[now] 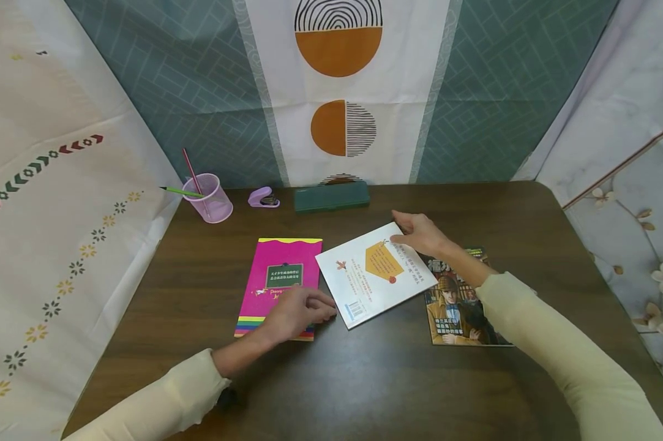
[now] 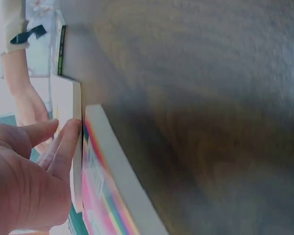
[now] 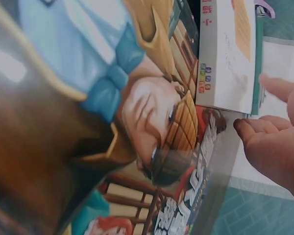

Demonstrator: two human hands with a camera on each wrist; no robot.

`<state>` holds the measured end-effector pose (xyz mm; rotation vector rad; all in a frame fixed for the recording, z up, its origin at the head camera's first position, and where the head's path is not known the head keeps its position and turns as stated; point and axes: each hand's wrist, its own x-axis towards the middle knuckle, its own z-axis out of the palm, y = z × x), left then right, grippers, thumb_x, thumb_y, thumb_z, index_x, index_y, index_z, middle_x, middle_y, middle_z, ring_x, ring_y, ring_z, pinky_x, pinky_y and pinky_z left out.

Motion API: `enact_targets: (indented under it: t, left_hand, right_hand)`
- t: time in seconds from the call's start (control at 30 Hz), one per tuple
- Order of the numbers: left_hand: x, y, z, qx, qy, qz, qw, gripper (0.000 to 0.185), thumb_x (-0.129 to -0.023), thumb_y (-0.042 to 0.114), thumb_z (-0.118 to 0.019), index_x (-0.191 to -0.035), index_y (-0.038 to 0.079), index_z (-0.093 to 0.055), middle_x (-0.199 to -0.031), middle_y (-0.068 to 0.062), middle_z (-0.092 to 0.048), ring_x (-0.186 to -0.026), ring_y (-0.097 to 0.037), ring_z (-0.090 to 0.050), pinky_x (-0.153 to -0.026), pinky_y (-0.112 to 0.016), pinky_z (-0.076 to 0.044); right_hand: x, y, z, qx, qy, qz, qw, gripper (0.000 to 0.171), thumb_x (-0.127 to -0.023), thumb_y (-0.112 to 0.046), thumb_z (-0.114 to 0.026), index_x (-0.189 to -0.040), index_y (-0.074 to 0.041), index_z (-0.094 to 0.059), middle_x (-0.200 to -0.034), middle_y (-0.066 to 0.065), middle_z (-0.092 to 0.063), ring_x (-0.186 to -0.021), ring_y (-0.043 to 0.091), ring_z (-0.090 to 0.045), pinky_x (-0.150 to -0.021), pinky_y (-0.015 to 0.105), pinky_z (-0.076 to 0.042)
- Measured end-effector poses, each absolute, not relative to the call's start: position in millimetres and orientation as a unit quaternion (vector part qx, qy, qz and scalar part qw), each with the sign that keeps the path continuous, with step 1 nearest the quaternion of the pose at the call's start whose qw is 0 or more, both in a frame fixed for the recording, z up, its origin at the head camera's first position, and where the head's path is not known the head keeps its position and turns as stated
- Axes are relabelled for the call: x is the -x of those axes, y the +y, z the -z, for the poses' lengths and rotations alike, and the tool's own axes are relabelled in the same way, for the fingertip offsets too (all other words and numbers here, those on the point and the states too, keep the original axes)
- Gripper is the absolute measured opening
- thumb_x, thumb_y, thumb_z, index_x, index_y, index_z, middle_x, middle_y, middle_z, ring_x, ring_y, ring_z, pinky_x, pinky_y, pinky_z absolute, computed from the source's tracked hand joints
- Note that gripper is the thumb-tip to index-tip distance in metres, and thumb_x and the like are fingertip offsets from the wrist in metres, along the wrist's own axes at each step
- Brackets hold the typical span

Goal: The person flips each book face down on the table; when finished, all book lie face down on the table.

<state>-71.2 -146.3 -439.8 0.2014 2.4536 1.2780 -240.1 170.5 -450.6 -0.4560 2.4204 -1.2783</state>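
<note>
A white book (image 1: 359,263) with an orange panel lies turned at an angle on the table. My left hand (image 1: 302,311) is over the edge of a pink book (image 1: 259,288), its fingertips right at the white book's left edge. In the left wrist view the fingers (image 2: 66,152) reach out fairly straight along that edge. My right hand (image 1: 422,234) is at the white book's upper right corner, fingers extended and thumb over the cover. Under my right forearm lies a magazine-like book (image 1: 455,312) with a detective figure on its cover, partly hidden by the sleeve.
Along the back of the table stand a pink mesh cup (image 1: 218,205) with pencils, a small purple stapler (image 1: 263,198) and a dark green case (image 1: 331,197). Patterned cloth (image 1: 199,92) hangs behind the table and along both sides.
</note>
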Motion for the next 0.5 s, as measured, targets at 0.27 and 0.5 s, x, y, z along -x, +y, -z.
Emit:
enact_targets:
  t: [0.27, 0.5]
  left_hand:
    - [91.4, -163.3, 429.2, -0.130, 0.879, -0.451, 0.087, 0.028, -0.091, 0.017, -0.087, -0.117, 0.010, -0.080, -0.099, 0.007, -0.080, -0.093, -0.011, -0.077, -0.082, -0.030, -0.062]
    - [121.5, -179.2, 426.9, -0.186, 0.870, -0.455, 0.046, 0.045, -0.090, 0.013, -0.088, -0.132, 0.007, -0.074, -0.126, -0.003, -0.076, -0.115, -0.024, -0.075, -0.094, -0.042, -0.061]
  right_hand:
    - [226.4, 183.1, 441.0, 0.203, 0.844, 0.459, 0.190, 0.097, -0.101, -0.022, -0.077, -0.169, -0.002, -0.012, -0.177, 0.017, -0.010, -0.161, 0.040, -0.014, -0.127, 0.057, -0.021]
    - [204.5, 195.5, 437.6, 0.235, 0.848, 0.437, 0.186, 0.116, -0.091, -0.020, -0.088, -0.171, -0.009, -0.005, -0.178, 0.013, -0.004, -0.162, 0.041, -0.009, -0.125, 0.064, -0.019]
